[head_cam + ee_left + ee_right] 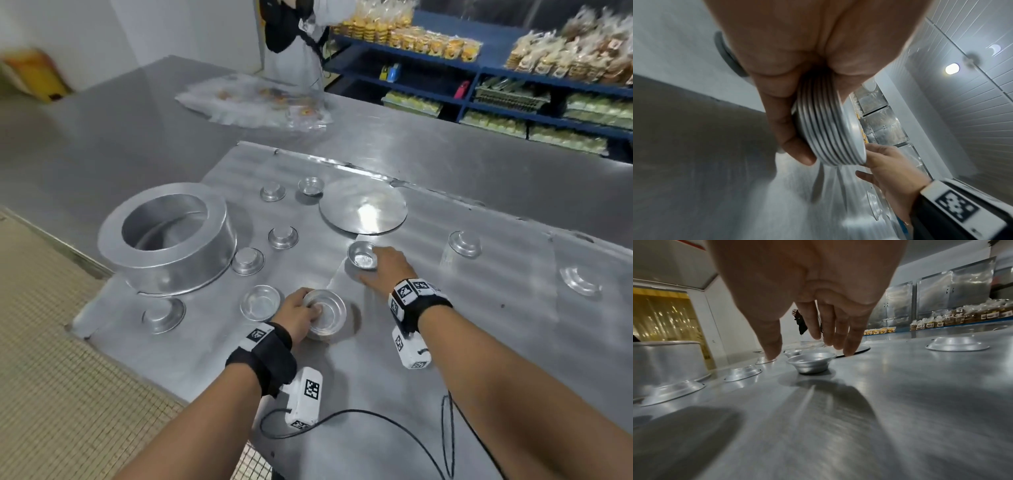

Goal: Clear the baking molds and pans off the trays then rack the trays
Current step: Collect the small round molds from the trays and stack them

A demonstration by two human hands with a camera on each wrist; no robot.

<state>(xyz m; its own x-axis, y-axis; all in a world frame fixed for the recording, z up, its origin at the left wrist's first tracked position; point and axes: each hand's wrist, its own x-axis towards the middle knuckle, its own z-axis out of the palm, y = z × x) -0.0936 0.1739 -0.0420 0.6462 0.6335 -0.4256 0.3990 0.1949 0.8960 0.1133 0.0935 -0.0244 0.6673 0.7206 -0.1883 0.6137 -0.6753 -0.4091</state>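
A bakery: steel worktable [137, 137], shelves of bagged baked goods [428, 44].

Scattered small molds [283, 237] and the big round pan [168, 236] crowd the tray's [445, 342] left; its near part lies bare.

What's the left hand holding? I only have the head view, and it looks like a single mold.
Observer: The left wrist view shows the left hand gripping a stack of nested molds. Several rims show, not one.
Operator: Right hand gripping yet?
Observer: No. In the right wrist view it hangs over the upright mold with its fingers extended. The thumb is on one side and the fingers on the other, not closed on the mold.
Operator: Anything tight beside that mold?
Observer: The right wrist view shows another upright mold just behind it. I can't tell whether they touch.
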